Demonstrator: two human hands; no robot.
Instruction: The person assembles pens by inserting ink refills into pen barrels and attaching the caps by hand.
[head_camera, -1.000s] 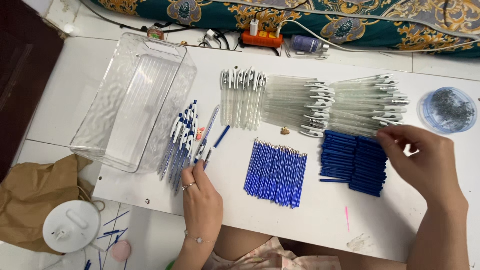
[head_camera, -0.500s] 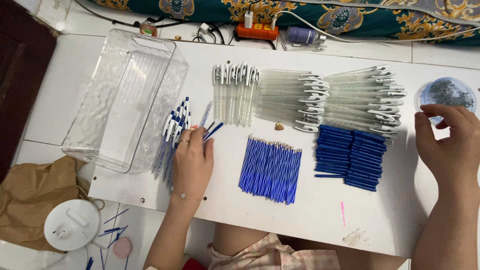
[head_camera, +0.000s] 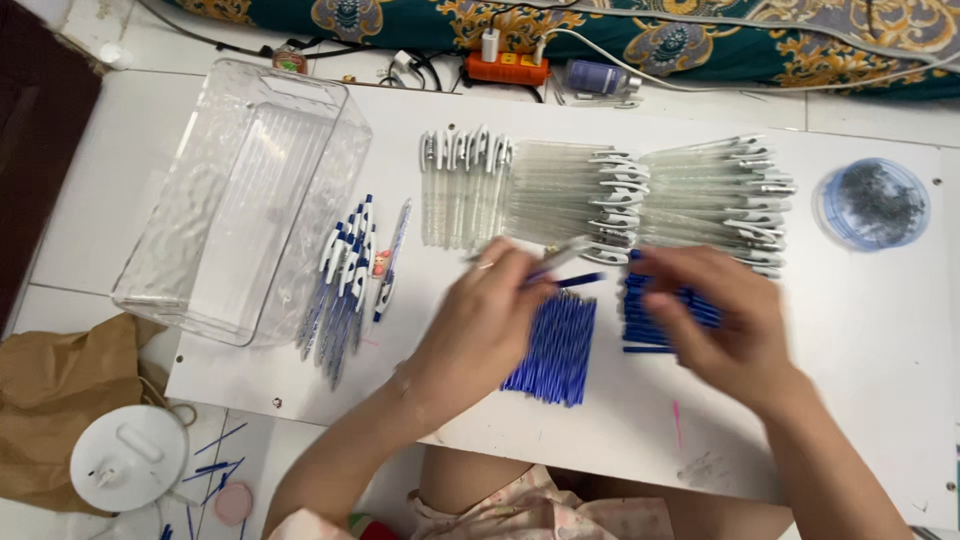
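Note:
My left hand (head_camera: 480, 325) is closed on a clear pen barrel (head_camera: 560, 258), and a blue refill (head_camera: 585, 281) sticks out beside it. It hovers over a heap of blue refills (head_camera: 555, 350) on the white table (head_camera: 870, 330). My right hand (head_camera: 725, 325) is blurred, fingers curled over a darker blue pile (head_camera: 640, 325); I cannot see whether it holds anything. Rows of clear barrels (head_camera: 560, 190) lie just beyond both hands. Several finished blue-and-white pens (head_camera: 345, 280) lie to the left.
A clear plastic bin (head_camera: 250, 200) stands at the table's left end. A round blue-rimmed tub of small dark parts (head_camera: 872, 203) sits at the right. An orange power strip (head_camera: 510, 68) and cables lie behind. On the floor are a brown paper bag (head_camera: 50, 390) and a white lid (head_camera: 130, 458).
My left hand left the finished pens, came to the table's middle and now grips a barrel. My right hand swung left from the round tub to the dark blue pile.

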